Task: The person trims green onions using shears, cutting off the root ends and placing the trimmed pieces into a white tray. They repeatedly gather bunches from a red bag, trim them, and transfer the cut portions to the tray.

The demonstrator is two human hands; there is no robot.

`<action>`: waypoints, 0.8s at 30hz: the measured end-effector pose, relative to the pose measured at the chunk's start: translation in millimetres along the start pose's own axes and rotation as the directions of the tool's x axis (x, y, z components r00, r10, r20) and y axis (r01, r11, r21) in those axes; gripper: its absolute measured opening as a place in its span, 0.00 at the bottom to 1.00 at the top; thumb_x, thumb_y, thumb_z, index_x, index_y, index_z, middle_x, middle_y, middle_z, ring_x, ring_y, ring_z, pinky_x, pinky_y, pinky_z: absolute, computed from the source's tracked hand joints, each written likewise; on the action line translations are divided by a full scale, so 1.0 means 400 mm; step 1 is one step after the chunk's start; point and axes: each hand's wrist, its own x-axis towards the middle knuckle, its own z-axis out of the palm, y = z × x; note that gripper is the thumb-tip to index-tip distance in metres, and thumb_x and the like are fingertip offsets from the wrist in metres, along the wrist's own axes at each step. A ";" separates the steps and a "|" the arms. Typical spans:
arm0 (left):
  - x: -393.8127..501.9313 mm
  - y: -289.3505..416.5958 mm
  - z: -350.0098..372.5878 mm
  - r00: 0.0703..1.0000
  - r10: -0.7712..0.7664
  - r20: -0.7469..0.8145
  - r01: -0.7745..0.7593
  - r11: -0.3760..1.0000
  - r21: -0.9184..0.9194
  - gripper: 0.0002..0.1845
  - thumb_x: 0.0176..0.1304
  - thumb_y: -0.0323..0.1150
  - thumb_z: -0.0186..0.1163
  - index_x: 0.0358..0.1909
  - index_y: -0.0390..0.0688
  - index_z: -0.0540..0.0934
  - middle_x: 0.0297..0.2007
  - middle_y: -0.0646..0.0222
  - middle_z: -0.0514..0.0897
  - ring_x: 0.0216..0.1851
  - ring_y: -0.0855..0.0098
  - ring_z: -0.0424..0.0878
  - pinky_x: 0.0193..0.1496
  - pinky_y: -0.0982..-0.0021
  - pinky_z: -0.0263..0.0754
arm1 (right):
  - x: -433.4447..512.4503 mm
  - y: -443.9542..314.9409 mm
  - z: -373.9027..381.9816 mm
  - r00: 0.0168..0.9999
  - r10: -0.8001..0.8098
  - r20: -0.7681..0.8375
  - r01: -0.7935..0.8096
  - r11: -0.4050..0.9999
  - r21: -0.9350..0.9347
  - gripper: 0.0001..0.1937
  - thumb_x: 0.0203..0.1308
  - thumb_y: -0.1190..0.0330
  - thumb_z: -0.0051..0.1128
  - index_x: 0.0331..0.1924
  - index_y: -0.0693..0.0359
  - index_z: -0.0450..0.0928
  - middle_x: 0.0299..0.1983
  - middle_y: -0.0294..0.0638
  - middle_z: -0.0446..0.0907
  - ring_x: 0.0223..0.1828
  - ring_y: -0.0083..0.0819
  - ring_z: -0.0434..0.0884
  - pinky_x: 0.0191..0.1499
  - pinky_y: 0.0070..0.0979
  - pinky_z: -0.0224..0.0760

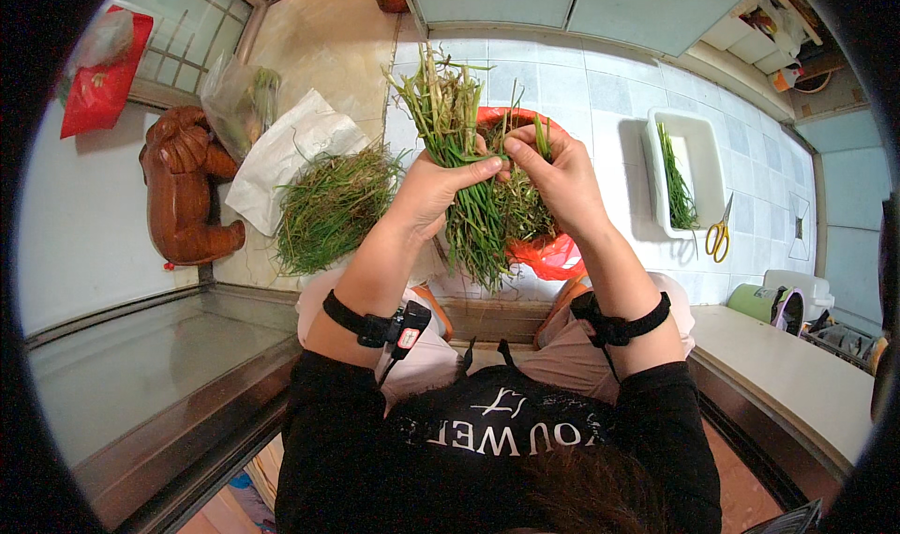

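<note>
My left hand [432,189] grips a thick bunch of long green leafy stems [450,126], with pale, straw-coloured ends at the far side and green blades hanging towards me. Close by on the right, my right hand [569,175] has its thumb and forefinger pinched together by the bunch. A short green piece [542,137] sticks up between its fingers. Below both hands lies an open red plastic bag [548,258], holding a heap of green and yellowish trimmings [524,203]. My hands partly cover this bag.
Left of the bunch, a loose grassy pile [337,207] lies by a white woven sack [295,154]. A carved wooden figure [183,196] and a clear plastic bag [235,101] are farther left. At right, a white basin [706,161] holds green stems; yellow-handled scissors [718,238] lie beside it.
</note>
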 end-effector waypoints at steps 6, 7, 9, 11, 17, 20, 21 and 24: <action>-0.003 0.002 -0.001 0.999 -0.053 -0.002 0.053 0.998 -0.033 0.10 0.49 0.24 0.61 0.32 0.40 0.71 0.29 0.65 0.79 0.32 0.72 0.78 0.37 0.75 0.72 | -0.002 -0.001 -0.003 0.988 -0.029 -0.154 0.010 0.993 -0.120 0.08 0.54 0.69 0.51 0.31 0.67 0.74 0.23 0.33 0.75 0.24 0.17 0.72 0.30 0.15 0.65; -0.003 0.001 -0.001 0.999 -0.049 -0.001 0.049 0.998 -0.033 0.09 0.49 0.24 0.61 0.32 0.40 0.71 0.30 0.64 0.79 0.33 0.72 0.78 0.38 0.74 0.72 | -0.001 -0.002 -0.003 0.978 0.003 -0.209 -0.029 0.992 -0.124 0.08 0.54 0.69 0.50 0.31 0.67 0.74 0.23 0.32 0.75 0.23 0.17 0.71 0.30 0.15 0.64; -0.003 0.000 -0.003 0.999 -0.052 0.001 0.052 0.998 -0.033 0.09 0.49 0.24 0.60 0.32 0.40 0.71 0.31 0.62 0.80 0.33 0.72 0.79 0.38 0.74 0.73 | 0.000 -0.007 -0.010 0.964 0.043 -0.264 -0.045 0.999 -0.005 0.08 0.53 0.69 0.51 0.30 0.66 0.74 0.23 0.31 0.74 0.22 0.16 0.70 0.27 0.14 0.63; -0.002 0.001 -0.005 0.999 -0.050 0.003 0.050 0.999 -0.004 0.09 0.49 0.23 0.60 0.32 0.40 0.71 0.31 0.62 0.80 0.34 0.72 0.79 0.38 0.74 0.73 | 0.003 -0.013 -0.018 0.946 0.082 -0.312 -0.056 0.994 0.093 0.07 0.53 0.68 0.51 0.29 0.64 0.74 0.19 0.28 0.69 0.18 0.14 0.63 0.23 0.14 0.55; 0.002 -0.002 -0.009 0.994 -0.085 -0.064 0.088 0.995 0.038 0.09 0.49 0.24 0.60 0.33 0.39 0.72 0.30 0.63 0.80 0.33 0.73 0.78 0.37 0.74 0.73 | 0.013 -0.030 -0.061 0.928 0.082 -0.363 -0.015 0.983 0.184 0.06 0.54 0.68 0.51 0.28 0.62 0.73 0.12 0.23 0.58 0.12 0.12 0.52 0.16 0.14 0.40; 0.005 -0.005 -0.010 0.992 -0.088 -0.088 0.093 0.994 0.055 0.08 0.48 0.24 0.61 0.31 0.38 0.73 0.30 0.64 0.80 0.33 0.75 0.78 0.37 0.75 0.72 | 0.008 -0.011 -0.060 0.954 0.085 -0.289 -0.087 0.996 0.005 0.06 0.52 0.69 0.55 0.28 0.63 0.74 0.17 0.26 0.67 0.16 0.12 0.60 0.20 0.12 0.51; 0.006 -0.006 -0.011 0.992 -0.085 -0.095 0.091 0.994 0.067 0.08 0.48 0.25 0.62 0.30 0.38 0.74 0.29 0.65 0.80 0.32 0.75 0.78 0.37 0.75 0.72 | 0.008 -0.001 -0.056 0.971 0.065 -0.231 -0.080 0.995 -0.054 0.06 0.51 0.69 0.56 0.28 0.63 0.74 0.18 0.26 0.69 0.18 0.12 0.63 0.21 0.12 0.54; 0.014 -0.012 -0.013 0.995 -0.039 -0.092 0.047 0.994 0.094 0.08 0.46 0.24 0.63 0.29 0.39 0.74 0.28 0.67 0.80 0.31 0.75 0.77 0.37 0.76 0.72 | 0.013 0.021 -0.046 0.978 0.054 -0.202 -0.096 0.974 -0.205 0.06 0.51 0.70 0.56 0.28 0.65 0.75 0.22 0.29 0.73 0.23 0.14 0.68 0.27 0.12 0.62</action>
